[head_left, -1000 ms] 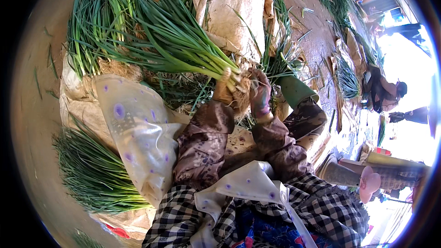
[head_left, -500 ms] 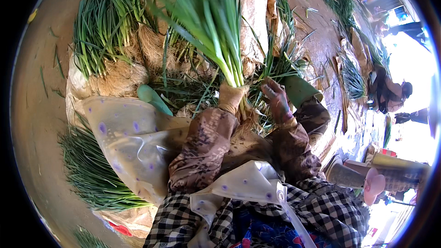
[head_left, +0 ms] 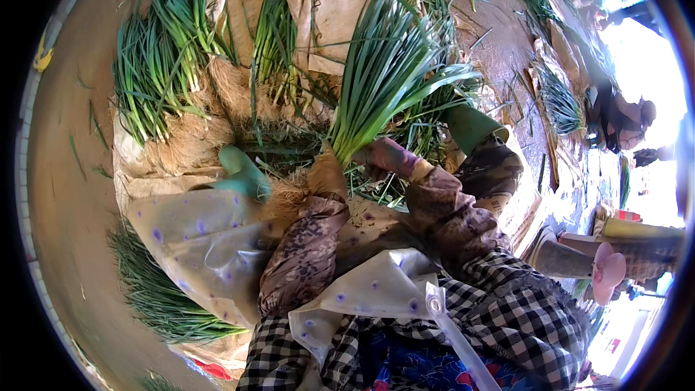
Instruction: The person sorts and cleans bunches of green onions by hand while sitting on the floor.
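Note:
My left hand (head_left: 327, 172), in a tan glove, is closed around the lower stems of a bunch of green onions (head_left: 384, 65). Its long leaves fan up and to the right, while pale stringy roots (head_left: 288, 192) show just left of the hand. Against the right side of the stems is my right hand (head_left: 389, 156), in a stained purplish glove with its fingers curled in; what they grip is hidden. Loose leaves and trimmings (head_left: 376, 190) lie beneath the hands. Camouflage sleeves cover both forearms.
Rooted green onion bundles (head_left: 156, 80) stand at the far left, near tan sacking (head_left: 242, 0). More green onions (head_left: 163, 282) lie left of the spotted plastic apron (head_left: 195, 239). Green boots (head_left: 242, 174) flank the work area. Another person (head_left: 619, 119) is at the right.
The bunch has tipped to the right, and its roots have swung left. My left hand has moved left and slightly down; my right hand has come in from the right against the stems.

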`<state>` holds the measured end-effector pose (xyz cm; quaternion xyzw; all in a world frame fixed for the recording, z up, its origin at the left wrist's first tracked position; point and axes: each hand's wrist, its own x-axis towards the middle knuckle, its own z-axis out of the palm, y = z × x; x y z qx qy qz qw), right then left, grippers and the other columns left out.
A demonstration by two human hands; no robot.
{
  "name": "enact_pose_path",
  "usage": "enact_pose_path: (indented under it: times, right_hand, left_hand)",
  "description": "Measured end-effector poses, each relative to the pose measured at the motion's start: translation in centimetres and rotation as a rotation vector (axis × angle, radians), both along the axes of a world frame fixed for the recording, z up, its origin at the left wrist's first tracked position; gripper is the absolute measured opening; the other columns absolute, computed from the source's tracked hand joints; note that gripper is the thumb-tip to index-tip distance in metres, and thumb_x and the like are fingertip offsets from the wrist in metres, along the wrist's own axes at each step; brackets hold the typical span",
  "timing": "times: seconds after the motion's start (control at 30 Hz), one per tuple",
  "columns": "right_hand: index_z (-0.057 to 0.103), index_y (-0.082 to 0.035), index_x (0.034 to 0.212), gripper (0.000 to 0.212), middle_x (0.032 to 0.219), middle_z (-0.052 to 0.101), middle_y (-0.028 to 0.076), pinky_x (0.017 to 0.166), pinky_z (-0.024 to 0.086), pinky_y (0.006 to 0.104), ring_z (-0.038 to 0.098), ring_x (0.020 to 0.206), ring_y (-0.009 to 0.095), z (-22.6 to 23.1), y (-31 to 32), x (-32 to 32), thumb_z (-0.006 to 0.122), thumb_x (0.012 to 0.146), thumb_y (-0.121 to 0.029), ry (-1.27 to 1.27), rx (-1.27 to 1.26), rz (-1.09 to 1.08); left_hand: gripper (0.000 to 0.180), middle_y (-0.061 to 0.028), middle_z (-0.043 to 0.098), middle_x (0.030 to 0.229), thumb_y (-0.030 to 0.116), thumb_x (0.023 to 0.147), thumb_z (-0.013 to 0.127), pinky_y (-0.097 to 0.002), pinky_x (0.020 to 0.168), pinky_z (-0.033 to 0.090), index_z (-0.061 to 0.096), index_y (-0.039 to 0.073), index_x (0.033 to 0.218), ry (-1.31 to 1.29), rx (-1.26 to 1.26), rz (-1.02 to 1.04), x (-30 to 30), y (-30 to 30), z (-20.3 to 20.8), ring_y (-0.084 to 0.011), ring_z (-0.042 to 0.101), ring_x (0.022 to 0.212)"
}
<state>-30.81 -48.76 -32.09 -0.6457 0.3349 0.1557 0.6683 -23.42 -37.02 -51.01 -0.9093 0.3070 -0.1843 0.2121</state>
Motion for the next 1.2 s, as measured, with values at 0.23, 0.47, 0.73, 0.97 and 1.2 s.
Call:
enact_pose_path:
  times: [0.23,0.47,0.73,0.97,1.2]
  right_hand:
    - [0.056,0.006,0.092,0.019,0.071,0.06,0.012,0.041,0.043,0.0254,0.055,0.051,0.015,6.9,-8.5,-2.6,0.053,0.083,-0.01,-0.535,0.156,-0.622]
    - [0.058,0.004,0.093,0.03,0.074,0.061,0.007,0.044,0.047,0.0249,0.057,0.05,0.014,6.9,-16.3,3.4,0.067,0.076,-0.018,-0.303,-0.41,-0.728]
    - [0.06,0.003,0.087,0.026,0.067,0.06,0.009,0.042,0.045,0.0266,0.057,0.049,0.017,-0.6,-18.0,6.8,0.068,0.074,-0.019,-0.238,-0.446,-0.642]
    - [0.064,-0.005,0.089,0.019,0.064,0.059,0.005,0.044,0.046,0.0297,0.057,0.052,0.016,1.7,-30.3,1.3,0.063,0.075,-0.018,-0.331,-0.686,-0.99]
    - [0.065,-0.007,0.087,0.038,0.083,0.064,0.015,0.071,0.047,0.0377,0.061,0.08,0.029,7.9,-35.1,-10.7,0.065,0.069,-0.041,0.693,-1.401,-0.096]
  left_hand:
    - [0.047,-0.0146,0.054,0.06,0.024,0.074,0.055,-0.0364,0.033,0.044,0.046,-0.01,0.106,0.518,-0.168,-0.114,0.1,0.9,6.0,-0.0207,0.055,0.045]
    - [0.047,-0.0085,0.054,0.064,0.014,0.076,0.055,-0.0341,0.037,0.045,0.041,-0.002,0.117,0.319,0.025,-0.099,-0.9,0.8,8.5,-0.0173,0.054,0.048]
    - [0.055,-0.0092,0.054,0.071,0.01,0.073,0.056,-0.0319,0.045,0.048,0.035,0.0,0.123,0.703,-0.168,-0.017,0.4,2.1,10.1,-0.0208,0.058,0.06]
    - [0.065,-0.0088,0.053,0.076,0.009,0.077,0.053,-0.0326,0.044,0.048,0.024,0.001,0.134,0.762,-0.062,-0.111,0.4,2.2,7.9,-0.0184,0.058,0.059]
    - [0.071,-0.0121,0.055,0.078,0.006,0.072,0.056,-0.0351,0.053,0.048,0.023,0.004,0.135,0.855,-0.223,-0.012,0.7,2.8,6.5,-0.0236,0.058,0.064]
